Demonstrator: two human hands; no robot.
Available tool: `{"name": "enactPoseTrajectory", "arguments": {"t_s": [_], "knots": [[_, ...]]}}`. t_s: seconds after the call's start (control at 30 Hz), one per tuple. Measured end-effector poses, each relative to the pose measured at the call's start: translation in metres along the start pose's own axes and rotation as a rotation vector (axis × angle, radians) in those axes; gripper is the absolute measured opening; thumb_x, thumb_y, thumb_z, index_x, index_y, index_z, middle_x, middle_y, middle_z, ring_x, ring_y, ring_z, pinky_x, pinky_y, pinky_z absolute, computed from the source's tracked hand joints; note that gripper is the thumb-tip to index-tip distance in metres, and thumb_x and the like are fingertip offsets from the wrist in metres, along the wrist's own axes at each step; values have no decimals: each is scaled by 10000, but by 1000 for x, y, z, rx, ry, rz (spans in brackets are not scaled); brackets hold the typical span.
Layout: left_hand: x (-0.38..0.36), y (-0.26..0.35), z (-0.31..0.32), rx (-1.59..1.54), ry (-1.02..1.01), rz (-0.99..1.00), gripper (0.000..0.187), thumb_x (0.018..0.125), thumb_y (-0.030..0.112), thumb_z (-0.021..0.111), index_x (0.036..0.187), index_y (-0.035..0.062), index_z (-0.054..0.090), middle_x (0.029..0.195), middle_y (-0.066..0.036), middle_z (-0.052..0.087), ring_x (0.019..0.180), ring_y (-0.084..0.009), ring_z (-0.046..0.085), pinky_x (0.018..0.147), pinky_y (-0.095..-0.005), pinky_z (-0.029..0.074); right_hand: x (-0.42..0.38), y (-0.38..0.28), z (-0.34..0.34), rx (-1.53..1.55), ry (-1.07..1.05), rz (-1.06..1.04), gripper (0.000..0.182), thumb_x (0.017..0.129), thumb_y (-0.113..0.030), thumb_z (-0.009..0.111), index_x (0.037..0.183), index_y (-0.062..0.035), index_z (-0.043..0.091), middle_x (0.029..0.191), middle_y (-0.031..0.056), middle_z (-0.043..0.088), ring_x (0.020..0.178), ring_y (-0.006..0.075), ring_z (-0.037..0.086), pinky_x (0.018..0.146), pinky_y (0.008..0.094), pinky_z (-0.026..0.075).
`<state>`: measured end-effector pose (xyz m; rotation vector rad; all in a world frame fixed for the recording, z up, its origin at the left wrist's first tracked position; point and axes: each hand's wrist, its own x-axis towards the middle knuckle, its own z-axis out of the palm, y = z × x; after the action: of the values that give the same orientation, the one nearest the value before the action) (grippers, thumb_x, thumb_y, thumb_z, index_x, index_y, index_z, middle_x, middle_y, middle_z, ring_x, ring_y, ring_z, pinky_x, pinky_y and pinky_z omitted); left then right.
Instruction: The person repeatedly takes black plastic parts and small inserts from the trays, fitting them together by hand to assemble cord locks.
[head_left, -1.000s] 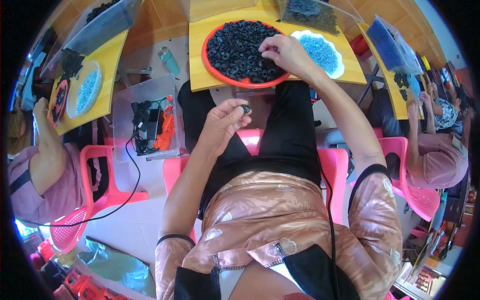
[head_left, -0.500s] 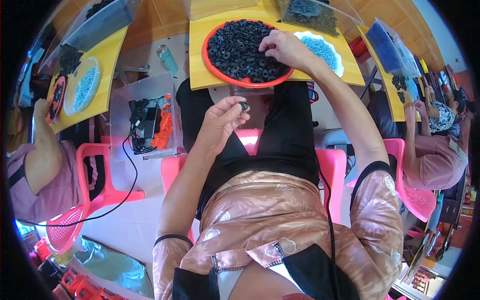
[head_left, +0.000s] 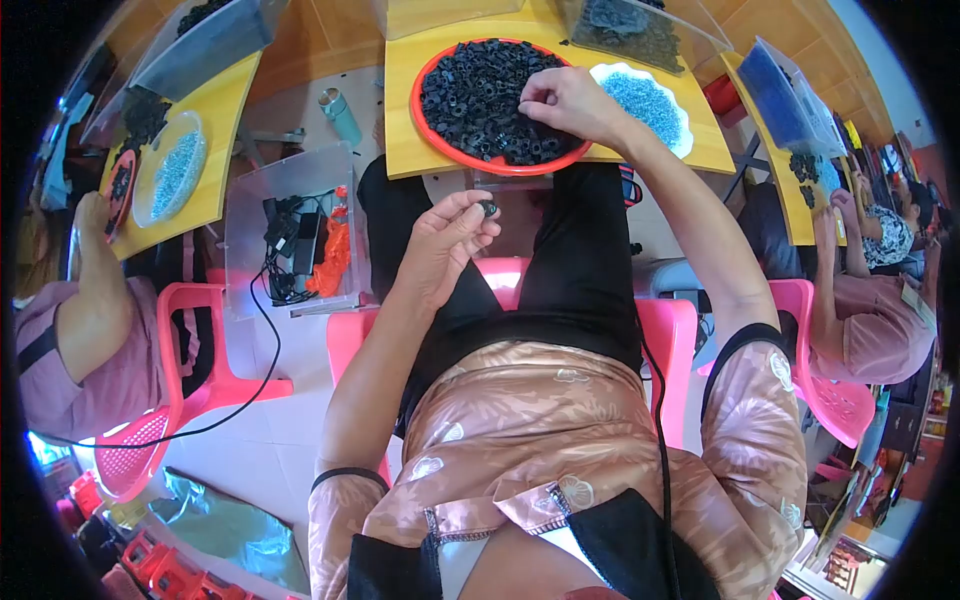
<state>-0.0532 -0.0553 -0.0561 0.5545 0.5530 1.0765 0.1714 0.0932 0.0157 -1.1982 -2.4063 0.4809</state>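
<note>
Right hand point(head_left: 550, 100): fingertips partly lost against the black parts point(head_left: 480, 95); whether they grip one, cannot tell. Left hand point(head_left: 448, 240) covers most of its dark piece point(head_left: 488, 208); detail too small to read. Top edge cuts off the clear bins behind the table point(head_left: 405, 150). Co-worker at 9 o'clock point(head_left: 85, 330) only partly in view.

Counts: 1 large red tray point(head_left: 520, 171) and 1 scalloped white dish point(head_left: 684, 142) on the near table; 3 yellow tables; 3 co-workers made out, one at 9 and two near 3 o'clock. Black parts and blue bits point(head_left: 640, 95): too many to count.

Layout, dial centred on view: red tray at 12, heaped with black parts; white dish at 1, just beside it, holding blue bits. Floor bin point(head_left: 240, 250) between 9 and 10, with cables and an orange item point(head_left: 332, 255). Green flask point(head_left: 340, 115) at 11.

Pose: left forearm rises toward 12, hand above the lap, thumb and fingers pinched together on the dark piece. Right forearm reaches toward 11 from the shoulder side, wrist bent, fingers curled down at the tray's 2 o'clock side, among the parts.
</note>
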Motion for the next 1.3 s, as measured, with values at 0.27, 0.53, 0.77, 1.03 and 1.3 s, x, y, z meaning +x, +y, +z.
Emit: {"name": "enactPoseTrajectory", "arguments": {"t_s": [0.27, 0.53, 0.77, 1.03, 1.3], "knots": [[0, 1, 0, -16, 22, 7, 217, 875, 110, 630, 1074, 28, 610, 947, -72, 644, 799, -127, 626, 726, -234, 495, -21, -43, -8, 925, 28, 302, 70, 834, -72, 614, 848, -4, 626, 788, 84, 674, 631, 75, 620, 582, 196, 493], [0, 2, 6, 27, 98, 61, 218, 874, 95, 627, 1076, 16, 607, 958, -74, 646, 839, -134, 636, 735, -233, 501, -65, -92, 11, 883, -21, 296, 155, 843, -53, 643, 971, 30, 670, 756, 60, 677, 623, 90, 627, 604, 209, 515], [0, 1, 3, 117, 37, 101, 202, 890, 93, 598, 1085, 45, 570, 976, -70, 646, 830, -130, 629, 746, -243, 503, -78, -104, 29, 607, 30, 140, 208, 840, 34, 563, 1027, 37, 653, 809, 117, 685, 736, 110, 659, 675, 250, 516], [-2, 3, 9, 296, -47, 158, 166, 912, 83, 548, 1074, 56, 525, 915, -74, 632, 776, -124, 612, 731, -257, 496, -74, -110, 22, 554, -51, 106, 315, 780, 96, 515, 1085, 52, 582, 808, 133, 681, 736, 151, 668, 699, 276, 516], [-4, 3, 15, 361, -103, 170, 153, 924, 88, 518, 1071, 58, 485, 882, -60, 617, 729, -117, 586, 698, -254, 483, -70, -109, 12, 562, -165, 131, 326, 784, 81, 540, 1108, 47, 553, 740, 87, 654, 714, 127, 652, 690, 258, 509]]}}
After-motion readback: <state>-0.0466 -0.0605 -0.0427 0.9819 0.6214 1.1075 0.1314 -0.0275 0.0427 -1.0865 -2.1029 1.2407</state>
